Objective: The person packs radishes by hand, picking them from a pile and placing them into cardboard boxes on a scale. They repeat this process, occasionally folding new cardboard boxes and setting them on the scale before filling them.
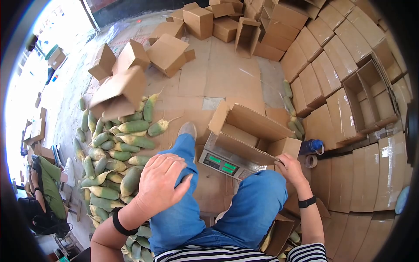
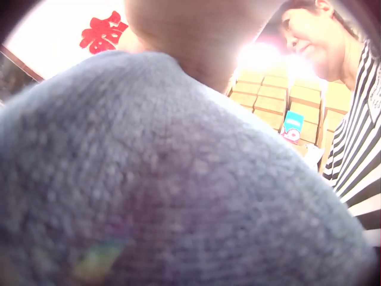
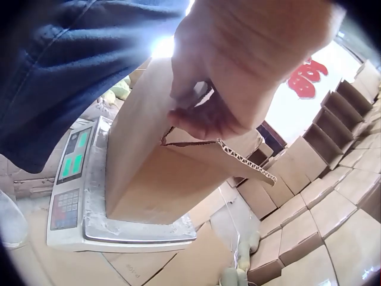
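My right hand [image 1: 290,167] pinches the top edge of an open cardboard box [image 3: 149,179] at its near right corner. That box stands upright on a digital scale [image 1: 220,165] with green lit numbers, in front of my knees. Inside, the part of the box that shows holds nothing. My left hand [image 1: 162,181] rests on my left knee, its fingers laid over the jeans. In the left wrist view, blue denim [image 2: 178,179] fills most of the picture and the fingers are hidden. Left of that knee lies a heap of green radishes [image 1: 131,142].
A blurred open carton [image 1: 120,92] overlaps the far end of the heap. More empty cartons [image 1: 168,54] lie beyond. Stacked boxes [image 1: 336,56] wall the right side. A blue container [image 1: 309,147] and a tape roll [image 1: 311,161] are beside the scale. Another person [image 1: 43,196] sits at far left.
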The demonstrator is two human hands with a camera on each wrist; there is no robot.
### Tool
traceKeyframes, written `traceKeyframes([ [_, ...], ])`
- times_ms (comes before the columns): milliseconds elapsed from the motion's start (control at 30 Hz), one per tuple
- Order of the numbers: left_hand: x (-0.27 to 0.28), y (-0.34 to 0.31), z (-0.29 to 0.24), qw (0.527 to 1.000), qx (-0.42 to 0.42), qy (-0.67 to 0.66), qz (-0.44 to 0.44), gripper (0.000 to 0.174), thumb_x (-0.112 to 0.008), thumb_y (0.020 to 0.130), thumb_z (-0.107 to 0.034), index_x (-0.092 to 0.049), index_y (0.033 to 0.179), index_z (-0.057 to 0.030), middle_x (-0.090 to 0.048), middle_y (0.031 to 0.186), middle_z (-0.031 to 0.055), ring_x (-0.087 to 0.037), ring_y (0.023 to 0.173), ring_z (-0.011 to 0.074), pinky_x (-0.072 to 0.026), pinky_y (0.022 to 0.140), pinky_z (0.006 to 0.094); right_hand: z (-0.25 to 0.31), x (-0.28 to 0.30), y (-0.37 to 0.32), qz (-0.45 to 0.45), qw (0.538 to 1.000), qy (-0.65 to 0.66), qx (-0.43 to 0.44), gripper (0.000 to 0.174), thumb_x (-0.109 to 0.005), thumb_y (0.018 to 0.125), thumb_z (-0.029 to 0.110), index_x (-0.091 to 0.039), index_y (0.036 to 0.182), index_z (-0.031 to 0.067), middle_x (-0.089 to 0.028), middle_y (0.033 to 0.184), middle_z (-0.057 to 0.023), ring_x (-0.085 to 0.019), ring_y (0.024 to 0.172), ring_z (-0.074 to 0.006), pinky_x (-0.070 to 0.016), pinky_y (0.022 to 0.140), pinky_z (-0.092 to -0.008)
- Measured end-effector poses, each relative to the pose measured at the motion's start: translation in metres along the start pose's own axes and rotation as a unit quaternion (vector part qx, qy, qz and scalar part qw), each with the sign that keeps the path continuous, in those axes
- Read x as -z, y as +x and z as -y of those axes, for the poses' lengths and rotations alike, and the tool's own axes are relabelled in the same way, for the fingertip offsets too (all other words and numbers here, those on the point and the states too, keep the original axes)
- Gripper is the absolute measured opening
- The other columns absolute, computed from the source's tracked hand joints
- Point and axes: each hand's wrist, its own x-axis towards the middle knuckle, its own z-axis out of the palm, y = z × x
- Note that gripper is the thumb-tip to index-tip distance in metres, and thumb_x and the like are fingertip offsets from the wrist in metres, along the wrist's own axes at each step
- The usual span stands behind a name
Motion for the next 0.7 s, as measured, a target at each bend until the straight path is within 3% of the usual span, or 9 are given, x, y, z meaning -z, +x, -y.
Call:
traceKeyframes([
  [600, 0.002, -0.005, -0.007, 1.000, -0.015, -0.022, -0.011, 0.025, -0.074, 0.074, -0.015, -0.063, 0.093, -0.0031, -0.067, 0.099, 0.0121, -0.063, 0.098, 0.0304, -0.0475, 0.089, 0.0409, 0.004, -0.008, 0.005, -0.016, 1.000, -0.001, -0.012, 0.013, -0.061, 0.091, 0.022, -0.065, 0.095, 0.0106, -0.063, 0.090, -0.0124, -0.062, 0.085, -0.0353, -0.0513, 0.071, -0.0444],
  [700, 0.002, -0.006, -0.008, 1.000, 0.017, 0.010, -0.011, 0.022, -0.074, 0.073, -0.012, -0.063, 0.090, -0.0029, -0.068, 0.099, 0.0124, -0.064, 0.099, 0.0320, -0.0478, 0.089, 0.0432, 0.002, -0.009, 0.008, -0.012, 1.000, 0.017, -0.009, 0.016, -0.060, 0.092, 0.024, -0.064, 0.099, 0.0111, -0.063, 0.094, -0.0131, -0.062, 0.088, -0.0355, -0.0511, 0.074, -0.0445],
])
